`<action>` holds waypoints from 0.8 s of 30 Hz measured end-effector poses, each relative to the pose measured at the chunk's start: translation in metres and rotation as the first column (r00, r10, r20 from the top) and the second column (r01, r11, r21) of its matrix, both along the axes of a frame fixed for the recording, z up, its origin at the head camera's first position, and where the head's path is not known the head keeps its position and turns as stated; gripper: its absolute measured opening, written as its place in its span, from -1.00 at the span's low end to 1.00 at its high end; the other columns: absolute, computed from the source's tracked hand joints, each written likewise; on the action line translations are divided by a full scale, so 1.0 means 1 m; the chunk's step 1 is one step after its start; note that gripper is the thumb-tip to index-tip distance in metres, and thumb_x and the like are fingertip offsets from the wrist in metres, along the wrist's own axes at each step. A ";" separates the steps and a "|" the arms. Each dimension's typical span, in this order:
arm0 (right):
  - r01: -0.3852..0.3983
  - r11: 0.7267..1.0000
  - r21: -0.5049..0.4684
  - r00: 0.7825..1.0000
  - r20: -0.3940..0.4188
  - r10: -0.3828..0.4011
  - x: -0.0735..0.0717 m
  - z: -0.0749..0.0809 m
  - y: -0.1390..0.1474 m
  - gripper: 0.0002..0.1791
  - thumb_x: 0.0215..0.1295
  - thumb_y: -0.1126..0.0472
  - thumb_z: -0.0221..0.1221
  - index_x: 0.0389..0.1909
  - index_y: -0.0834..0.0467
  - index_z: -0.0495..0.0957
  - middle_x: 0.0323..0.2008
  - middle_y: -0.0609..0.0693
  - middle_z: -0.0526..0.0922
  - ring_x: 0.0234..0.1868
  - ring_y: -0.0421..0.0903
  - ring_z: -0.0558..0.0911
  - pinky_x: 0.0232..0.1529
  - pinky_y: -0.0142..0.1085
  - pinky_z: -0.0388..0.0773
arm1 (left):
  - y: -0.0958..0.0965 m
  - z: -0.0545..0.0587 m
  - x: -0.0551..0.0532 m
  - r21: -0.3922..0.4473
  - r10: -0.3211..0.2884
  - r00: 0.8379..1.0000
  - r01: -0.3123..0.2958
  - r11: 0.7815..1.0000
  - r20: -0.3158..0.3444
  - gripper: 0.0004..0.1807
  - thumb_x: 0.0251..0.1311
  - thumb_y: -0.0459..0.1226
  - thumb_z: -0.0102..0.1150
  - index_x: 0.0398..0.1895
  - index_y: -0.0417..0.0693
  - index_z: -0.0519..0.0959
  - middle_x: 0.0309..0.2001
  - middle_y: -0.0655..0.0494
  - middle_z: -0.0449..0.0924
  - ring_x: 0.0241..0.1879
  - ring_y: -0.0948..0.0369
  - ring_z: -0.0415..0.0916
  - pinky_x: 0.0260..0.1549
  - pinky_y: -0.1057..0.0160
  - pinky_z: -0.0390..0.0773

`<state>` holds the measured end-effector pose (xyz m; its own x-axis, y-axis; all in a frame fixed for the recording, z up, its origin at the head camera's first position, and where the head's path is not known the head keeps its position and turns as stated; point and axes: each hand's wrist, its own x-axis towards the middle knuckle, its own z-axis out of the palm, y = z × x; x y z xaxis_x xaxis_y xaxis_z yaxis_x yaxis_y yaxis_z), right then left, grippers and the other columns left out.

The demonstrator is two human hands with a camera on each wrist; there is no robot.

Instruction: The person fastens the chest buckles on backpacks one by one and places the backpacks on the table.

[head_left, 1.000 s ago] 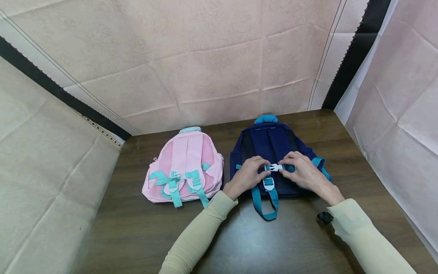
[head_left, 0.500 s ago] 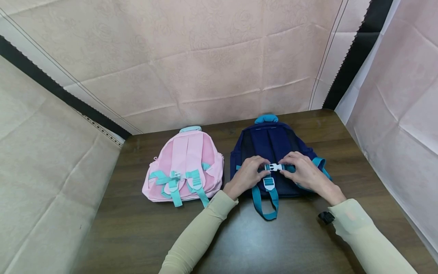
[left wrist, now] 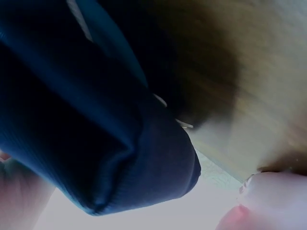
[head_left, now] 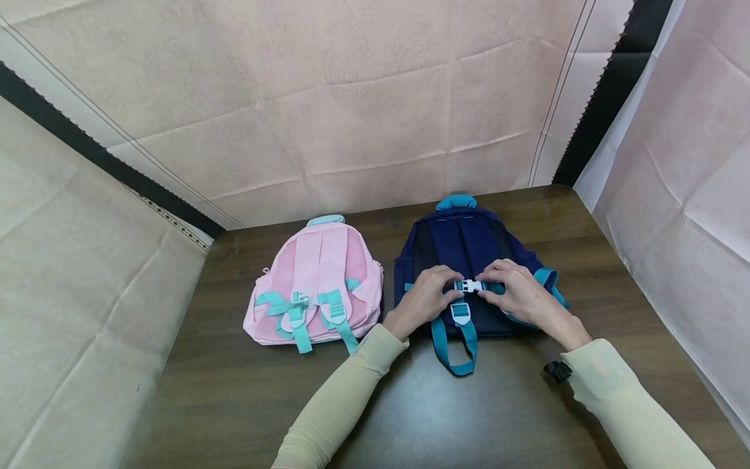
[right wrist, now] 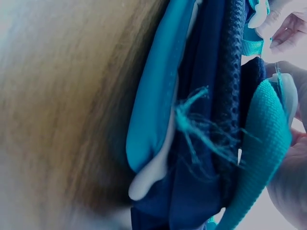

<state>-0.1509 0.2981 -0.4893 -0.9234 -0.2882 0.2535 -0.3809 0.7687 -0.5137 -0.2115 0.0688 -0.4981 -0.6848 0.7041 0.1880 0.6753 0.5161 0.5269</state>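
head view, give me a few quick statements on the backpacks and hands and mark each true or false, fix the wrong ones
1. The left hand and the right hand pinch opposite ends of a white buckle. True.
2. The pink backpack lies on the brown table. True.
3. Both hands are on the pink backpack. False: both are at the navy backpack.
4. In the right wrist view, frayed teal threads show. True.
5. The pink backpack is to the right of the navy one. False: it is to the left.
6. The sleeves are black. False: the sleeves are pale yellow-green.
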 end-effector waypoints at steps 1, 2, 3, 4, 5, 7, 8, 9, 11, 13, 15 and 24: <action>-0.001 1.000 -0.002 1.000 0.002 0.001 0.000 0.000 0.000 -0.74 0.31 0.35 0.49 0.00 0.27 0.82 -0.07 0.15 0.77 -0.07 0.07 0.65 -0.02 -0.03 0.64 | 0.000 0.000 0.000 0.000 -0.002 1.000 0.002 1.000 -0.003 -0.71 0.48 -0.26 0.38 0.18 -0.16 0.75 0.05 -0.02 0.80 -0.05 0.15 0.67 0.05 0.35 0.69; -0.003 1.000 -0.003 1.000 0.005 0.003 0.000 0.000 0.000 -0.74 0.31 0.35 0.49 0.01 0.27 0.81 -0.07 0.15 0.77 -0.06 0.07 0.65 -0.02 -0.03 0.65 | 0.000 0.000 0.000 0.002 -0.002 1.000 0.002 1.000 -0.005 -0.71 0.48 -0.26 0.38 0.18 -0.16 0.75 0.06 -0.02 0.80 -0.05 0.15 0.68 0.05 0.34 0.70; -0.005 1.000 -0.003 1.000 0.006 0.005 0.000 0.000 -0.001 -0.74 0.32 0.35 0.49 0.01 0.27 0.81 -0.06 0.15 0.77 -0.06 0.07 0.65 -0.02 -0.02 0.65 | 0.000 0.000 0.000 0.004 -0.002 1.000 0.002 1.000 -0.007 -0.71 0.48 -0.26 0.38 0.18 -0.16 0.75 0.06 -0.03 0.80 -0.05 0.15 0.68 0.05 0.34 0.70; -0.005 1.000 -0.001 1.000 0.005 0.005 0.001 0.000 0.000 -0.74 0.32 0.35 0.49 0.01 0.28 0.81 -0.06 0.16 0.77 -0.06 0.07 0.65 -0.01 -0.01 0.66 | 0.001 0.000 0.000 0.006 -0.002 1.000 0.002 1.000 -0.009 -0.71 0.48 -0.27 0.38 0.17 -0.17 0.76 0.06 -0.03 0.80 -0.06 0.15 0.68 0.05 0.33 0.71; -0.006 1.000 0.000 1.000 0.004 0.006 0.001 0.000 -0.001 -0.74 0.32 0.35 0.49 0.01 0.28 0.81 -0.06 0.16 0.77 -0.06 0.08 0.65 -0.01 0.00 0.67 | 0.001 0.000 0.000 0.007 -0.002 1.000 0.002 1.000 -0.011 -0.71 0.48 -0.27 0.38 0.17 -0.17 0.76 0.06 -0.03 0.80 -0.06 0.15 0.68 0.05 0.33 0.71; -0.009 1.000 0.003 1.000 0.000 0.009 0.000 0.000 -0.001 -0.74 0.32 0.35 0.49 0.01 0.29 0.81 -0.06 0.17 0.77 -0.06 0.08 0.66 -0.01 0.02 0.69 | 0.001 0.000 0.000 0.007 0.000 1.000 0.000 1.000 -0.017 -0.71 0.47 -0.27 0.39 0.16 -0.17 0.76 0.06 -0.03 0.81 -0.07 0.15 0.69 0.04 0.35 0.71; -0.010 1.000 0.004 1.000 -0.002 0.010 0.000 0.000 -0.001 -0.74 0.32 0.35 0.49 0.01 0.29 0.81 -0.06 0.17 0.77 -0.05 0.08 0.66 0.00 0.04 0.69 | 0.001 0.000 0.000 0.008 0.001 1.000 -0.001 1.000 -0.017 -0.71 0.47 -0.27 0.39 0.16 -0.18 0.76 0.06 -0.04 0.81 -0.07 0.16 0.69 0.03 0.36 0.71; -0.011 1.000 0.005 1.000 -0.003 0.011 0.000 0.000 -0.001 -0.74 0.32 0.35 0.49 0.01 0.29 0.81 -0.05 0.17 0.77 -0.05 0.09 0.66 0.00 0.05 0.70 | 0.001 0.000 0.000 0.009 0.001 1.000 -0.001 1.000 -0.017 -0.71 0.46 -0.28 0.40 0.16 -0.18 0.76 0.05 -0.04 0.81 -0.08 0.16 0.69 0.03 0.36 0.71; -0.014 1.000 0.006 1.000 -0.005 0.014 0.000 0.000 -0.001 -0.73 0.32 0.36 0.48 0.01 0.30 0.81 -0.05 0.19 0.77 -0.04 0.10 0.67 0.02 0.09 0.71 | 0.001 -0.001 0.000 0.012 0.002 1.000 -0.002 1.000 -0.017 -0.71 0.46 -0.27 0.40 0.16 -0.18 0.77 0.05 -0.04 0.81 -0.08 0.15 0.69 0.03 0.37 0.72; -0.015 1.000 0.006 1.000 -0.004 0.015 -0.001 0.000 -0.001 -0.73 0.32 0.36 0.48 0.02 0.31 0.80 -0.04 0.20 0.77 -0.03 0.12 0.67 0.05 0.14 0.72 | 0.001 -0.001 -0.001 0.023 -0.001 1.000 0.001 1.000 -0.013 -0.71 0.46 -0.28 0.40 0.15 -0.20 0.77 0.05 -0.06 0.82 -0.07 0.14 0.71 0.03 0.34 0.73; -0.017 1.000 0.005 1.000 -0.001 0.017 -0.001 0.000 -0.001 -0.73 0.33 0.36 0.47 0.02 0.31 0.80 -0.03 0.21 0.77 -0.02 0.14 0.67 0.06 0.17 0.72 | 0.001 -0.001 -0.001 0.034 -0.005 1.000 0.005 0.999 -0.010 -0.71 0.45 -0.28 0.41 0.15 -0.21 0.77 0.04 -0.07 0.82 -0.06 0.12 0.73 0.03 0.31 0.75; -0.019 1.000 -0.002 1.000 -0.011 0.019 0.000 0.000 -0.003 -0.72 0.33 0.37 0.47 0.04 0.32 0.80 -0.03 0.19 0.76 -0.03 0.12 0.68 0.05 0.15 0.74 | 0.001 -0.003 -0.001 0.049 -0.018 1.000 0.019 0.999 -0.014 -0.70 0.44 -0.29 0.42 0.15 -0.23 0.77 0.03 -0.08 0.84 -0.09 0.14 0.74 0.00 0.39 0.74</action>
